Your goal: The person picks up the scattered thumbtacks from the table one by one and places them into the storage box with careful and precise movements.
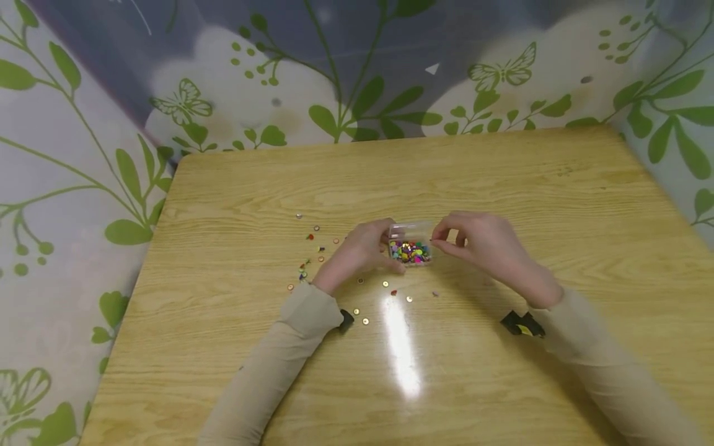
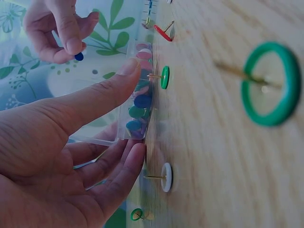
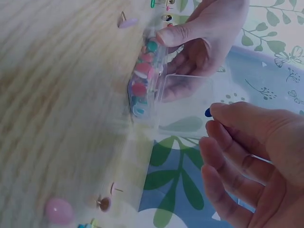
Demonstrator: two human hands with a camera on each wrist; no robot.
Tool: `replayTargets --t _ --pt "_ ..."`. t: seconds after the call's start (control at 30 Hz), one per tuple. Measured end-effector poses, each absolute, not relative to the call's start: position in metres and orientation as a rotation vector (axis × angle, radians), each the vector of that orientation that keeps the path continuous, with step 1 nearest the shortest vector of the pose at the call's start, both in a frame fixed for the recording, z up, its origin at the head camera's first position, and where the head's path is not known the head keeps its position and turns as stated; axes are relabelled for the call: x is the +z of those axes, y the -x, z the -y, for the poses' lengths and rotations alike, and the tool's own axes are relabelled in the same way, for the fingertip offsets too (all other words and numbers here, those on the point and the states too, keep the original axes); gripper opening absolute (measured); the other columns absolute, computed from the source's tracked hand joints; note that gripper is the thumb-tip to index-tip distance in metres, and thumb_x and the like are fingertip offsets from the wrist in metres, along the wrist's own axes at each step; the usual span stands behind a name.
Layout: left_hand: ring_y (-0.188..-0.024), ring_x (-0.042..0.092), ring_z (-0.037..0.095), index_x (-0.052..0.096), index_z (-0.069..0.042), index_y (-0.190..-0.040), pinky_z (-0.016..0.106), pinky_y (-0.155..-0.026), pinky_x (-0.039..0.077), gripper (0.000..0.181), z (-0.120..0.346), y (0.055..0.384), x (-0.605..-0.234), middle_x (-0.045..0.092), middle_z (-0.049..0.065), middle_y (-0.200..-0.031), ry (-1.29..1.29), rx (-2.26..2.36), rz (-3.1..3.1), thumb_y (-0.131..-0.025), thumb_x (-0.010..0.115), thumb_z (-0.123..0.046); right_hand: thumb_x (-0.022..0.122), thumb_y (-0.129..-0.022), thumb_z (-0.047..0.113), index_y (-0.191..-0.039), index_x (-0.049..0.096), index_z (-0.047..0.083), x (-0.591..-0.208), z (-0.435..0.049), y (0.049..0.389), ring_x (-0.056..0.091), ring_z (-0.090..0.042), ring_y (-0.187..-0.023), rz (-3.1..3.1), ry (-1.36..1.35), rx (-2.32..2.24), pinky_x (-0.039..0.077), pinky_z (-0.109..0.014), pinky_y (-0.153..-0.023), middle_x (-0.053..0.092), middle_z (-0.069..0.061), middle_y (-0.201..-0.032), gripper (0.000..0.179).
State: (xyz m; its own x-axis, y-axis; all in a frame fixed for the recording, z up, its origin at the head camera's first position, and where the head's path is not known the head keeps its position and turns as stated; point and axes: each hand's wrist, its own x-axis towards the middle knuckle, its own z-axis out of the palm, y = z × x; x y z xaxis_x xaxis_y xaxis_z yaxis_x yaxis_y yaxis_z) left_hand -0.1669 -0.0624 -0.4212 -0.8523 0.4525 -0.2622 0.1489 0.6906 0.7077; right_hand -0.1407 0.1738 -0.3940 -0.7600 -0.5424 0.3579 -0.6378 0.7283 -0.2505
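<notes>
A small clear plastic box point(image 1: 409, 231) stands on the table with its lid raised, full of colorful thumbtacks point(image 1: 410, 253). My left hand point(image 1: 362, 251) holds it from the left, the thumb along the near side and the fingers behind. Just right of the box, my right hand point(image 1: 488, 244) pinches a dark blue thumbtack point(image 3: 208, 112) between thumb and forefinger, apart from the box. The same tack shows small below the fingertips in the left wrist view. Its pin is hidden by the fingers.
Loose thumbtacks lie scattered on the wooden table point(image 1: 502, 179), left of the box and in front of it. Among them are a green tack point(image 2: 273, 85), a white tack point(image 2: 166, 177) and a pink tack point(image 3: 59, 211). A patterned wall covering point(image 1: 357, 74) borders the table's back.
</notes>
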Motion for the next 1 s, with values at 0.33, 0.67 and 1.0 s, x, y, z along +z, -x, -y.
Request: replayTargets --t 0.33,0.67,1.0 --pt "-0.115 0.061 0.022 0.056 -0.009 -0.137 0.035 -0.098 0.052 0.075 0.06 0.168 -0.42 0.065 0.007 -0.128 -0.47 0.963 -2.48 -0.073 0.092 -0.025 0.076 -0.09 0.01 -0.097 0.077 0.013 -0.396 -0.184 0.139 0.067 -0.013 -0.064 2.751 -0.877 0.571 0.047 -0.027 -0.049 0.077 -0.003 -0.092 0.008" --pt "-0.116 0.06 0.023 0.054 -0.009 -0.139 0.036 -0.099 0.051 0.078 0.061 0.169 -0.419 0.064 0.008 -0.128 -0.481 0.915 -2.496 -0.074 0.091 -0.028 0.08 -0.086 0.011 -0.098 0.078 0.014 -0.376 -0.23 0.133 0.068 -0.019 -0.065 2.663 -0.69 0.561 0.043 -0.027 -0.047 0.077 -0.005 -0.09 0.012" --pt "-0.116 0.06 0.022 0.054 -0.009 -0.139 0.036 -0.099 0.051 0.077 0.062 0.166 -0.419 0.064 0.007 -0.128 -0.478 0.93 -2.501 -0.074 0.091 -0.027 0.079 -0.088 0.014 -0.1 0.076 0.011 -0.375 -0.274 0.125 0.067 -0.02 -0.068 2.906 -0.542 0.45 0.045 -0.031 -0.054 0.076 -0.004 -0.089 0.013"
